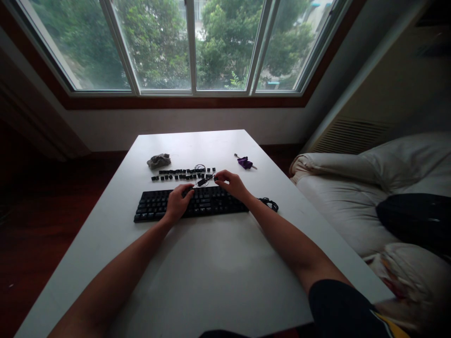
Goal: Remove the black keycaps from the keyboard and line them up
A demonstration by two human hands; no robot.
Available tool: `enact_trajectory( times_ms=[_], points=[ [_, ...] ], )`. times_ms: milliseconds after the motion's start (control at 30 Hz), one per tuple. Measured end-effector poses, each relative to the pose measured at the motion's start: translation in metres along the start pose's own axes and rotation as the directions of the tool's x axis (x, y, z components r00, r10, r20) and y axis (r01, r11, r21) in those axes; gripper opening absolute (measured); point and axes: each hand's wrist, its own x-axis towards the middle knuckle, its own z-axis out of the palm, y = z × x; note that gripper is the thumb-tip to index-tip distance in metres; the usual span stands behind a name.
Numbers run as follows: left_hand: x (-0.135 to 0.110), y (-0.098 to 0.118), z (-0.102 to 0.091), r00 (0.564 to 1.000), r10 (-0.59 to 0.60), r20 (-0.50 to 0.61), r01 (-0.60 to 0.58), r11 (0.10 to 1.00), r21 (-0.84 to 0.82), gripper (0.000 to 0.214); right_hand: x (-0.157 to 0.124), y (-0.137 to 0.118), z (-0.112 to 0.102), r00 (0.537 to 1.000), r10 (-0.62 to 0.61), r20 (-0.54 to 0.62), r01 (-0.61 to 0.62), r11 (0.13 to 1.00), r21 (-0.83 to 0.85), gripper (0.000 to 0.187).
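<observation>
A black keyboard (158, 206) lies across the middle of the white table (218, 272). My left hand (178, 203) rests on the keyboard's middle with its fingers curled over the keys. Just above the keyboard's right part, my right hand (230, 184) pinches a thin wire keycap puller (203, 180), which carries a black keycap at its tip. Behind the keyboard, rows of loose black keycaps (181, 174) lie on the table.
A crumpled grey cloth (159, 161) sits at the back left of the table, a purple brush-like tool (245, 163) at the back right. The keyboard's coiled cable (269, 203) lies at its right end. A bed with pillows (387, 188) stands to the right.
</observation>
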Motion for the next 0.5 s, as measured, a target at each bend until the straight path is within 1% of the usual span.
enact_trajectory(
  times_ms=[133, 367, 500],
  points=[
    [-0.0002, -0.0001, 0.0003, 1.000, 0.003, -0.003, -0.003, 1.000, 0.010, 0.025, 0.0010, 0.0015, -0.0003, 1.000, -0.001, -0.011, 0.001, 1.000, 0.016, 0.030],
    [-0.0002, 0.0000, 0.0001, 1.000, 0.003, 0.000, -0.003, 1.000, 0.013, 0.024, 0.0005, 0.0010, 0.0006, 1.000, -0.009, 0.002, 0.009, 1.000, 0.003, 0.028],
    [-0.0001, 0.0002, -0.0001, 1.000, 0.005, 0.004, -0.005, 1.000, 0.021, 0.025, 0.0015, 0.0064, -0.0015, 1.000, 0.012, -0.010, -0.012, 1.000, -0.017, 0.028]
  ],
)
